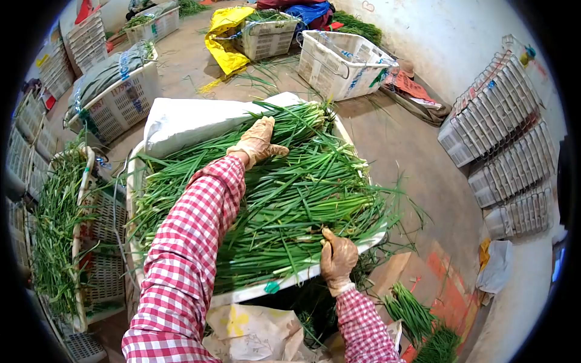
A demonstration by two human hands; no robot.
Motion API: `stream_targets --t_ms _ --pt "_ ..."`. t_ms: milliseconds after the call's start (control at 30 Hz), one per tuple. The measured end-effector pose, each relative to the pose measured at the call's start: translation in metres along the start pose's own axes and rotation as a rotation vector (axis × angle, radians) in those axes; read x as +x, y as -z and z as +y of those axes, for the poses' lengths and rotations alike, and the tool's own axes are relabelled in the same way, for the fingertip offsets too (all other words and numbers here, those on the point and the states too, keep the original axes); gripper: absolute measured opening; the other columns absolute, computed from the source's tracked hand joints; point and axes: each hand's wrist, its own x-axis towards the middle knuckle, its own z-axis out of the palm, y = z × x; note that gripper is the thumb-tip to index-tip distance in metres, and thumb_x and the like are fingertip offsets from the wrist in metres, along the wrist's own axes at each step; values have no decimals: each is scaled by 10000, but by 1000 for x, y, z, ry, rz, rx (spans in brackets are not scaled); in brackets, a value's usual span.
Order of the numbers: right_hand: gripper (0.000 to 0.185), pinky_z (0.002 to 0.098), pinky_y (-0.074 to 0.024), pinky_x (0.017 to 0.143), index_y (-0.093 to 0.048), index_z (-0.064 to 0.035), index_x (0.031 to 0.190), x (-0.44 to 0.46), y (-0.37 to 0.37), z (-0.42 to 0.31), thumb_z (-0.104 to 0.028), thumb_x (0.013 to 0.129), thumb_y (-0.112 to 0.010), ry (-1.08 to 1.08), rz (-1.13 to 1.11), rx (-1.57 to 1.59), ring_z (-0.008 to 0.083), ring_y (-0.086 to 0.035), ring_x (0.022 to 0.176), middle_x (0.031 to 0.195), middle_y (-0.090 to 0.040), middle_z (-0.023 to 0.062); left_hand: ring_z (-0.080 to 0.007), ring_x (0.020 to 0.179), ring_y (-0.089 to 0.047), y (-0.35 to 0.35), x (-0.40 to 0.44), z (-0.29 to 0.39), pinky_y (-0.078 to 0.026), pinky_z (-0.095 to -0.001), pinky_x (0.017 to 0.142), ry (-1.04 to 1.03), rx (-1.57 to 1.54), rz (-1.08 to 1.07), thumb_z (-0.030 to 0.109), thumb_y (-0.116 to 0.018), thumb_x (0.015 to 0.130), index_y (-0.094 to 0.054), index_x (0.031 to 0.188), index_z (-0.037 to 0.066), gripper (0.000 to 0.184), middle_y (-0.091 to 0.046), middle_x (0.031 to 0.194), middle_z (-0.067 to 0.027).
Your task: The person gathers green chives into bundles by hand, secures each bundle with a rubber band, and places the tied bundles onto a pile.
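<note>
A white plastic crate [245, 294] in front of me is heaped with long green chives [275, 202]. Gloved, my left hand [260, 142] lies on the far part of the heap, its fingers stretched forward and the thumb apart. A white sheet [193, 121] is folded over the crate's far side, just beyond that hand. Also gloved, my right hand [339, 257] is at the crate's near right rim. Its fingers are curled beside the chive ends; what they hold, if anything, is hidden. Both sleeves are red-and-white checked.
Left of me stands another crate of loose greens [57, 230], with a covered crate [121, 97] beyond. Ahead are an open white crate [345, 66] and a yellow sack [227, 45]. Stacked crates [493, 109] line the right wall. A chive bunch [408, 308] lies at lower right.
</note>
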Motion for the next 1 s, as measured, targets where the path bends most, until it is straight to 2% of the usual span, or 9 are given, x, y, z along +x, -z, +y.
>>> stream_targets --t_ms 133,167,267,367,467,500,600,833,1000 --pt "272 382 -447 611 -631 -67 1083 4 2 1 -216 896 -499 38 -18 31 245 -565 644 725 -605 47 -343 1348 -274 -7 24 -5 -259 -359 1104 11 34 -90 514 -740 683 -252 1388 -53 1028 -295 1428 -252" --pt "272 382 -447 611 -631 -67 1083 5 2 1 -216 896 -499 34 -22 33 245 -565 644 725 -605 47 -344 1312 -335 -9 27 -8 -296 -368 1080 28 -13 22 498 -753 675 -295 1375 -34 991 -370 1383 -247" --pt "269 376 -449 615 -632 -76 1082 4 2 0 -219 901 -493 18 -20 54 235 -560 636 701 -617 22 -333 1163 -493 -1 40 -5 -386 -391 985 181 -4 -29 470 -762 674 -433 1283 -8 842 -537 1220 -212" --pt "267 377 -449 612 -633 -86 1083 5 3 -2 -220 903 -488 1 -40 32 234 -556 628 704 -617 21 -329 1058 -572 10 63 5 -467 -385 900 312 129 -330 511 -789 623 -516 1155 -48 819 -590 1125 -225" --pt "265 381 -447 604 -635 -86 1081 5 2 1 -217 902 -488 16 -29 11 238 -551 618 696 -609 34 -356 1049 -568 -9 56 -2 -469 -383 909 195 145 -158 533 -804 586 -455 1180 -104 938 -582 1123 -242" --pt "261 383 -445 601 -639 -83 1071 3 0 1 -215 901 -491 15 -34 -13 241 -549 613 691 -603 41 -363 1088 -543 -15 52 -7 -448 -399 933 189 137 -83 520 -805 583 -437 1214 -76 943 -566 1145 -243" --pt "255 379 -444 593 -655 -66 1039 6 -1 -2 -209 896 -498 -1 -15 35 251 -551 605 678 -592 55 -359 1099 -529 -14 50 -18 -429 -413 932 179 28 -95 481 -794 589 -483 1209 -20 856 -564 1141 -231" --pt "251 379 -459 587 -668 -37 993 9 1 -5 -193 863 -522 -22 -29 76 254 -576 612 713 -637 71 -347 1118 -508 -17 34 -16 -403 -407 950 32 61 -39 435 -760 662 -506 1177 -16 731 -558 1149 -222" --pt "247 381 -462 584 -666 -34 990 11 2 -8 -184 857 -520 15 -41 41 258 -576 609 704 -633 68 -315 968 -619 5 65 -5 -501 -378 814 236 161 -418 472 -774 636 -603 1012 -46 663 -633 1029 -195"
